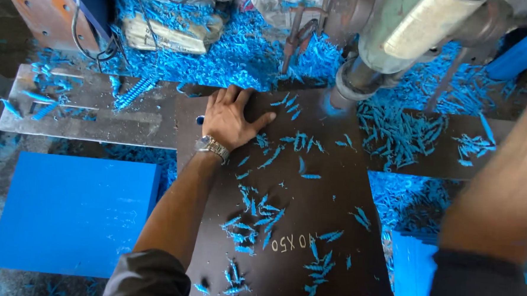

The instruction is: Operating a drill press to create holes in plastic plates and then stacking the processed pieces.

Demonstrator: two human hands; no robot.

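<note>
Nearest, at the right edge of the frame, the right arm (498,194) rises blurred; its hand lies outside the picture, so I cannot tell its grip. Lower left lies a flat blue plastic block (74,214). Mid-frame, a dark brown flat plate (308,209) strewn with blue spiral shavings (254,221) is pinned by the left hand (229,118), fingers spread wide and palm flat, likely steadying it under the grey-green drill spindle (361,75) farther up.

One dark metal plate (308,215) lies under one drill spindle (361,75). One blue block (74,214) sits on the left, and another blue slab (409,273) shows partly at lower right. One wristwatch (212,146) is in view. Blue spiral shavings (251,224) are too many to count.
</note>
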